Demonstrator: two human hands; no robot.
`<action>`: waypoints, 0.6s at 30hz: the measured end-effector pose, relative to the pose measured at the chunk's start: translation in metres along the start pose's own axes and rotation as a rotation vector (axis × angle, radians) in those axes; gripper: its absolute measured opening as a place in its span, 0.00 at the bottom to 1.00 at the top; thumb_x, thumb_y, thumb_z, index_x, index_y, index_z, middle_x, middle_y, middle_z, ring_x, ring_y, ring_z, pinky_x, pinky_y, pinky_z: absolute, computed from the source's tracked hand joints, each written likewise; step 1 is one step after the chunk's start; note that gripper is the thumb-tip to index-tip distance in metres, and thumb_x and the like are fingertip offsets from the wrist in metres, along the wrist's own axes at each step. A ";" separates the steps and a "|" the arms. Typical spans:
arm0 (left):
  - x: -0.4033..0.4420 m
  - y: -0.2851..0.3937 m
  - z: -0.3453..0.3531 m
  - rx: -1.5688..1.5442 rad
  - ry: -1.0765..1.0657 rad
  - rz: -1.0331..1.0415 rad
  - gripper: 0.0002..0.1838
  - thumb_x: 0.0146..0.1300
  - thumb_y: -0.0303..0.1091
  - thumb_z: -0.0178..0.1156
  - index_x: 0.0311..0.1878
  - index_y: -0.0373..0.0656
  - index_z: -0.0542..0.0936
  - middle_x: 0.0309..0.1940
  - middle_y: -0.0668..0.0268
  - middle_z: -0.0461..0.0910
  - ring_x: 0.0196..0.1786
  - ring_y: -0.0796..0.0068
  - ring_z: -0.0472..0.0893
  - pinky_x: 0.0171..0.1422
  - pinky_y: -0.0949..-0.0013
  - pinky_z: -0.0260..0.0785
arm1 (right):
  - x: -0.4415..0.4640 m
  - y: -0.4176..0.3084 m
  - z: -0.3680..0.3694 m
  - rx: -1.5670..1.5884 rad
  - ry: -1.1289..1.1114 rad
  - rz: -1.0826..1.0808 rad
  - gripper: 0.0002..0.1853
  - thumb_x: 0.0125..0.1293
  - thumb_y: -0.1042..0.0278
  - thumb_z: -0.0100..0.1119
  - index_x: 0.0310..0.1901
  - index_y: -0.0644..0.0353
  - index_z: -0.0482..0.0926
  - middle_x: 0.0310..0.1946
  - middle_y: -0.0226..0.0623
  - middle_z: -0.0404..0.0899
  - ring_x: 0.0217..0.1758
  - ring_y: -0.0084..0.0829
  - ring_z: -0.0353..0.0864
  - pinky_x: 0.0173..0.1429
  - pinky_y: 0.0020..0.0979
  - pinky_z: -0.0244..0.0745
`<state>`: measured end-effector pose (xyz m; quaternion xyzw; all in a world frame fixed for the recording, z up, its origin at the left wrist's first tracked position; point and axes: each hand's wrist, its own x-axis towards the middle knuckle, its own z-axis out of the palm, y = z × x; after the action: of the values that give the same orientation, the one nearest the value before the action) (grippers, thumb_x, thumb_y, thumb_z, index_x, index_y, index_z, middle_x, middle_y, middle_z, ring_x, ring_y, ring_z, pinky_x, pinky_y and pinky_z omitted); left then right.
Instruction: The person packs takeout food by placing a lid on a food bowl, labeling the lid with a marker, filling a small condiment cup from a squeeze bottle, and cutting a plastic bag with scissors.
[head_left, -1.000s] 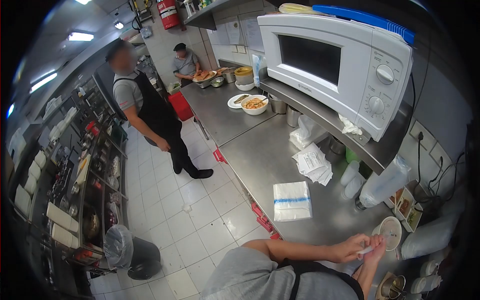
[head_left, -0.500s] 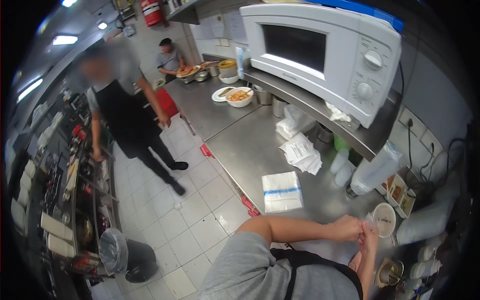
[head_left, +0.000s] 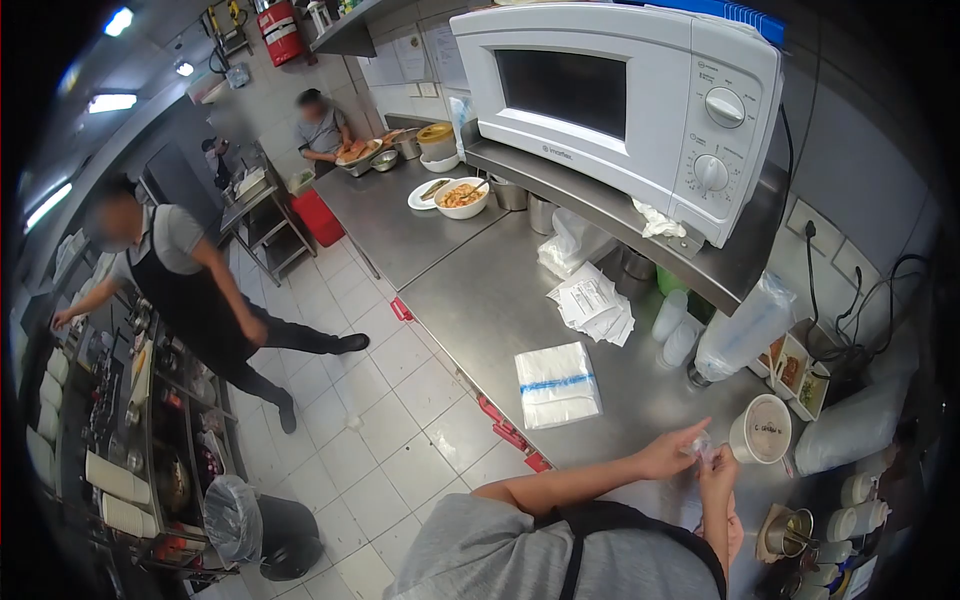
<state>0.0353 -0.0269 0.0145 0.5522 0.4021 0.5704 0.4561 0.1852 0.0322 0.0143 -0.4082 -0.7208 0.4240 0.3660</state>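
Note:
A small crumpled piece of clear plastic, perhaps a bag [head_left: 701,446], sits between my two hands over the steel counter [head_left: 450,275]. My left hand [head_left: 672,452] reaches in from the left, fingers fairly straight, with the plastic between fingers and thumb. Bent fingers of my right hand [head_left: 717,470] pinch the plastic from the other side. Just beyond the right hand is a round white tub [head_left: 768,428] with handwriting on its lid. Whatever the plastic contains is too small to make out.
A stack of white bags with a blue band [head_left: 557,386], printed papers [head_left: 592,306] and clear plastic cups [head_left: 680,341] lie on the counter. A white microwave [head_left: 610,110] stands on the shelf above. A co-worker in a dark apron [head_left: 190,285] is across the aisle; another person [head_left: 322,128] sits farther back.
My hands have moved slightly apart and down-left, and the left fingers have straightened from a closed grip. The co-worker has stepped left, one arm reaching toward the shelves. The view has shifted slightly.

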 end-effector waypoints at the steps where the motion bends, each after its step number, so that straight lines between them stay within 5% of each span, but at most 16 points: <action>1: -0.004 0.015 -0.002 0.304 -0.027 0.014 0.40 0.58 0.24 0.57 0.73 0.46 0.52 0.53 0.62 0.75 0.54 0.68 0.75 0.57 0.64 0.63 | 0.001 0.001 -0.003 -0.097 -0.054 -0.057 0.10 0.62 0.79 0.57 0.25 0.60 0.68 0.16 0.26 0.70 0.16 0.15 0.66 0.19 0.21 0.61; 2: -0.006 0.025 -0.003 0.606 -0.055 0.022 0.40 0.57 0.24 0.58 0.73 0.46 0.53 0.54 0.60 0.75 0.54 0.66 0.75 0.57 0.63 0.62 | 0.002 0.004 -0.008 -0.194 -0.109 -0.113 0.10 0.62 0.80 0.56 0.24 0.60 0.68 0.16 0.26 0.70 0.16 0.15 0.67 0.19 0.21 0.61; 6: -0.003 -0.004 -0.004 0.791 -0.089 0.152 0.39 0.53 0.23 0.60 0.70 0.43 0.59 0.53 0.57 0.75 0.52 0.60 0.76 0.55 0.62 0.62 | -0.001 0.013 -0.013 -0.195 -0.290 -0.128 0.05 0.62 0.81 0.55 0.32 0.63 0.69 0.19 0.28 0.73 0.16 0.17 0.69 0.18 0.22 0.62; 8: 0.003 -0.024 -0.006 0.791 -0.007 0.285 0.36 0.53 0.23 0.59 0.68 0.41 0.61 0.50 0.57 0.77 0.51 0.58 0.76 0.54 0.62 0.64 | -0.005 -0.004 -0.013 0.237 -0.289 0.046 0.06 0.62 0.81 0.54 0.40 0.64 0.70 0.25 0.30 0.75 0.20 0.17 0.71 0.21 0.21 0.65; 9: 0.004 -0.028 -0.008 0.729 -0.016 0.203 0.35 0.54 0.24 0.58 0.67 0.41 0.62 0.49 0.56 0.77 0.51 0.58 0.76 0.55 0.61 0.63 | -0.006 -0.012 -0.011 0.452 -0.285 0.134 0.09 0.63 0.81 0.53 0.44 0.64 0.70 0.28 0.31 0.76 0.22 0.17 0.72 0.23 0.21 0.66; 12: 0.002 -0.018 -0.012 0.477 -0.078 -0.063 0.31 0.58 0.24 0.53 0.67 0.41 0.61 0.47 0.56 0.76 0.51 0.57 0.76 0.57 0.59 0.64 | -0.009 -0.013 0.000 0.549 -0.103 0.185 0.22 0.59 0.85 0.53 0.56 0.64 0.66 0.35 0.33 0.76 0.28 0.17 0.74 0.33 0.20 0.71; 14: 0.003 -0.008 -0.013 0.237 -0.152 -0.263 0.30 0.60 0.24 0.51 0.67 0.39 0.58 0.47 0.55 0.75 0.50 0.58 0.77 0.54 0.62 0.67 | -0.010 0.008 0.004 0.441 -0.200 0.120 0.25 0.59 0.86 0.51 0.59 0.65 0.65 0.38 0.34 0.75 0.31 0.17 0.74 0.36 0.20 0.72; 17: 0.000 -0.049 -0.004 0.059 -0.023 0.001 0.30 0.62 0.24 0.51 0.67 0.43 0.57 0.49 0.56 0.74 0.49 0.63 0.79 0.48 0.64 0.70 | -0.015 0.025 0.010 0.350 -0.254 0.091 0.26 0.57 0.88 0.51 0.60 0.66 0.65 0.37 0.32 0.75 0.32 0.16 0.74 0.38 0.19 0.71; 18: -0.001 -0.052 -0.002 0.027 -0.026 -0.113 0.29 0.62 0.25 0.51 0.67 0.44 0.57 0.51 0.57 0.72 0.51 0.63 0.78 0.50 0.64 0.69 | -0.014 0.031 0.010 0.322 -0.241 0.086 0.26 0.57 0.88 0.51 0.59 0.67 0.66 0.36 0.31 0.75 0.31 0.16 0.74 0.37 0.19 0.71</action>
<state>0.0372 -0.0146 -0.0358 0.5420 0.4343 0.5309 0.4855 0.1903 0.0259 -0.0201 -0.3214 -0.6640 0.5948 0.3193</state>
